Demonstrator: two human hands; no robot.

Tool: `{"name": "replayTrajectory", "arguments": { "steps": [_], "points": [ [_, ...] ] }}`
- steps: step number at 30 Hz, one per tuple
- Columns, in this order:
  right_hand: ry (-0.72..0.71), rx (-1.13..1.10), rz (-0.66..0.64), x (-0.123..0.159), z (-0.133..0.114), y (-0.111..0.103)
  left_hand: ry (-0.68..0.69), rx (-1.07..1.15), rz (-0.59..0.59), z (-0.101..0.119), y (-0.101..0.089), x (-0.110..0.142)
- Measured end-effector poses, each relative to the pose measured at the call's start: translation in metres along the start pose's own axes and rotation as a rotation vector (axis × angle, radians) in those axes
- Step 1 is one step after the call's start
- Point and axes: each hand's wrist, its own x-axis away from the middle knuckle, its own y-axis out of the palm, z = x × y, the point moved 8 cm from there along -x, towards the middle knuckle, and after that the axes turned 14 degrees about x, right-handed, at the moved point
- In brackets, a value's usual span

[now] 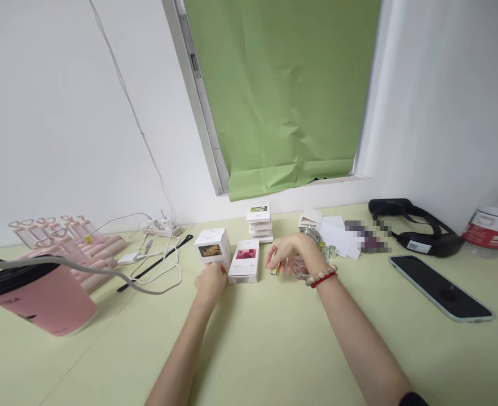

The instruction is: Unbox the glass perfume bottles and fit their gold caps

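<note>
My left hand point(212, 279) is closed at the front of a white box with a yellow-flower picture point(213, 246). Its fingertips are mostly hidden, and whatever they may grip cannot be made out. Just right of it lies a flat white box with a pink-flower picture point(245, 260). My right hand point(293, 251) is bent down over the table, its fingers pinched on a small gold-coloured piece point(276, 269). Behind that wrist, partly covered, is a clear glass container point(300, 267). Small clear and yellowish glass pieces point(330, 251) sit beside it.
Behind the boxes stands a stack of small white boxes point(259, 221). White papers point(337, 235), a black headset point(422, 228), a phone point(441, 287) and a bottle point(492, 223) are rightward. At left are a pink cup point(48, 299), cables point(176, 268) and pink tubes point(105, 251).
</note>
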Motion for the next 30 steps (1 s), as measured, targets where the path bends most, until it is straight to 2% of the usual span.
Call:
{"name": "replayTrajectory", "arguments": {
  "steps": [3, 5, 8, 15, 18, 22, 26, 30],
  "points": [
    [0.08, 0.007, -0.174, 0.009, 0.006, 0.012, -0.003, 0.0, -0.005, 0.0, 0.0, 0.0],
    [0.152, 0.063, -0.233, 0.012, 0.012, 0.016, -0.003, 0.001, -0.003, 0.0, -0.001, 0.001],
    [0.191, 0.131, -0.248, 0.013, 0.016, 0.016, 0.0, 0.005, 0.0, 0.001, -0.001, 0.002],
    [0.181, 0.158, -0.268, 0.015, 0.01, 0.017, 0.006, 0.014, 0.011, 0.002, -0.002, 0.002],
    [0.11, 0.112, -0.152, 0.024, 0.001, 0.007, 0.007, 0.019, 0.013, 0.001, -0.002, 0.002],
    [-0.018, 0.051, 0.146, 0.056, -0.001, -0.024, 0.012, 0.026, 0.027, 0.002, -0.005, 0.003],
    [0.146, -0.018, 0.346, 0.086, 0.046, -0.05, 0.038, 0.036, 0.076, 0.008, -0.013, 0.008],
    [0.325, -0.059, 0.431, 0.1, 0.101, -0.064, 0.081, 0.017, 0.204, 0.017, -0.031, 0.016]
  ]
}}
